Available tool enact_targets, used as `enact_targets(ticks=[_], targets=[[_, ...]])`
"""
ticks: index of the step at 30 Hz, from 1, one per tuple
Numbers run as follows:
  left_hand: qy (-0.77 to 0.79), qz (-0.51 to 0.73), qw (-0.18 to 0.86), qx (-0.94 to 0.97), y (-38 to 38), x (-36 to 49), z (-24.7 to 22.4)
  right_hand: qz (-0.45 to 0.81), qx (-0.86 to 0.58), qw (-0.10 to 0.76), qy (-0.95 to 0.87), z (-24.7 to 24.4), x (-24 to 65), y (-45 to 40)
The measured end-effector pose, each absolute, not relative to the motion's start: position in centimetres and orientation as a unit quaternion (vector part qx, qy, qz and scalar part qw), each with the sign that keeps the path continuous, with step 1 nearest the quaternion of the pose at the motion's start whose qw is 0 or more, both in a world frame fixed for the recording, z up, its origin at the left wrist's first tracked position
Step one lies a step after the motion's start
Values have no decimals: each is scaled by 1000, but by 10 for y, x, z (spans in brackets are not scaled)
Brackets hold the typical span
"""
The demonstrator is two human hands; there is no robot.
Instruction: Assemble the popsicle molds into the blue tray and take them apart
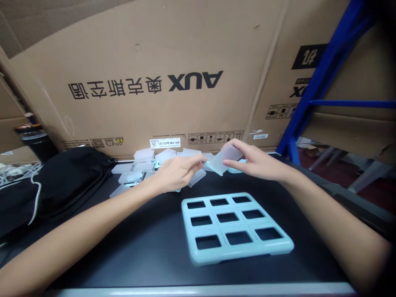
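Note:
Both my hands hold a translucent plastic box (228, 159) with a light-blue edge, tilted above the far part of the table. My left hand (181, 170) pinches its light-blue end between thumb and fingertips. My right hand (252, 159) grips the frosted body from the right, thumb in front and fingers behind. Whether the blue part is joined to the body I cannot tell. Below the hands, a light-blue frame (213, 218) with rows of rectangular openings lies flat on the black table (133, 255). Several similar translucent boxes (144, 166) lie in a loose pile behind my left hand.
Large cardboard boxes (154, 49) with upside-down print stand along the back. A black bag (74, 177) and a dark bottle (37, 142) are at the left, near white cables (18, 173). A blue metal rack post (321, 74) rises at the right.

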State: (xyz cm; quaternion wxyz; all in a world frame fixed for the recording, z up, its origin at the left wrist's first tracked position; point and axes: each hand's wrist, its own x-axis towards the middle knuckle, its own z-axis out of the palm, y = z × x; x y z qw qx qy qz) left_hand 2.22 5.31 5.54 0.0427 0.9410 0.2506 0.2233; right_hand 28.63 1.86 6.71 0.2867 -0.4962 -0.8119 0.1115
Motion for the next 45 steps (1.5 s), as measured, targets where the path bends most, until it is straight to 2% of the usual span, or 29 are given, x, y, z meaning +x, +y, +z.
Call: enact_targets(ticks=[4,9,15,19,22,28,33,37,45], targets=[[236,265,93,930,55,25,47,163,-473,402,-767,73,281,12],[211,298,142,920,55,28,46,222,-462,455,-728,70,270,11],[246,327,223,885,48,29,52,290,-420,464,-724,59,265,17],[241,387,253,853,48,28,55,270,-429,452,-734,55,264,19],[209,407,296,838,47,28,57,245,-432,426,-756,55,262,18],[115,438,398,798,43,35,52,321,-382,384,-777,53,251,17],[176,482,329,793,40,40,44,331,-359,365,-793,48,246,17],[234,499,256,794,30,22,38,297,-364,383,-795,53,253,15],[113,198,176,958,-3,-34,9,206,-404,347,-821,62,266,13]])
